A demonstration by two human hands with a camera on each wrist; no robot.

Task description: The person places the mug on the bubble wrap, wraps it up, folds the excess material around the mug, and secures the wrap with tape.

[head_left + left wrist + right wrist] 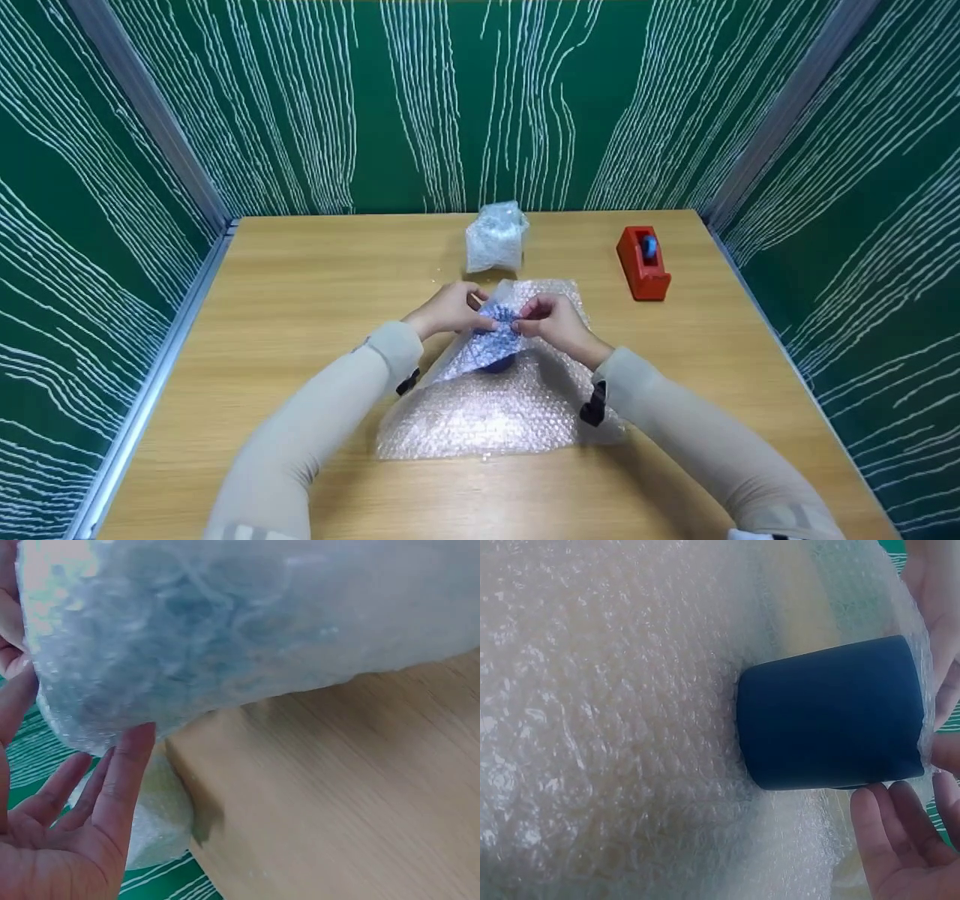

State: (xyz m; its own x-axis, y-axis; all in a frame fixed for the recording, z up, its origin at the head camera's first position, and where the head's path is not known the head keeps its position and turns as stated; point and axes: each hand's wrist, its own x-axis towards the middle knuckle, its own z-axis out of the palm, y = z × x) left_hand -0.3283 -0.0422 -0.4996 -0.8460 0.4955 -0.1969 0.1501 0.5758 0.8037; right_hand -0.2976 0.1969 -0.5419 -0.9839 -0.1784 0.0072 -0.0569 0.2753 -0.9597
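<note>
A dark blue cup (832,716) stands on a sheet of bubble wrap (487,427), near the middle of the table. One corner of the sheet is folded up over the cup, so from the head only a sliver of its side shows. My left hand (454,307) holds the folded wrap at the cup's left, thumb on top. On the other side my right hand (555,322) pinches the wrap by the cup's top edge. In the right wrist view, fingertips (864,802) of the right hand touch the cup's side. What the left fingers do behind the wrap is partly hidden.
Behind the sheet sits a bundle wrapped in bubble wrap (495,238). A red tape dispenser (643,270) with a blue roll stands at the back right of the wooden table (247,337). Green walls with white lines enclose the back and sides.
</note>
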